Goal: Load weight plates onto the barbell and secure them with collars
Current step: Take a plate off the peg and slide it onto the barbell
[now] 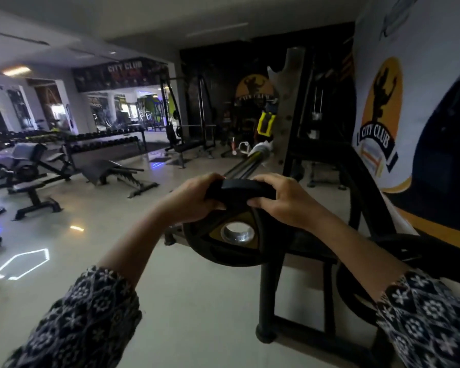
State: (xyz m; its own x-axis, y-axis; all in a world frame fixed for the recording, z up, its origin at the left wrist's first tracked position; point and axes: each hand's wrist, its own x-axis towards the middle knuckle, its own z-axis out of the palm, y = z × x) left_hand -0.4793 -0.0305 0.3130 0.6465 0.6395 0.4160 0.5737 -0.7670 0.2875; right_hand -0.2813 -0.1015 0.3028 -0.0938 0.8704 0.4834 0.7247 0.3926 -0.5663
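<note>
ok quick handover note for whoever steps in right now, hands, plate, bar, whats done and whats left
Left hand and right hand: both grip the top rim of the weight plate, held upright in the air.
Barbell: its sleeve end lies just behind the hands, above the plate's centre hole.
Done: plate lifted and brought to the bar end.
Left: raise the hole to the sleeve, slide the plate on, add collars. No collar can be made out.

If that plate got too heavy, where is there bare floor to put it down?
Both hands, left hand and right hand, grip the plate. Bare floor lies left, between the rack leg and the benches. Right, by the wall, is crowded.
</note>
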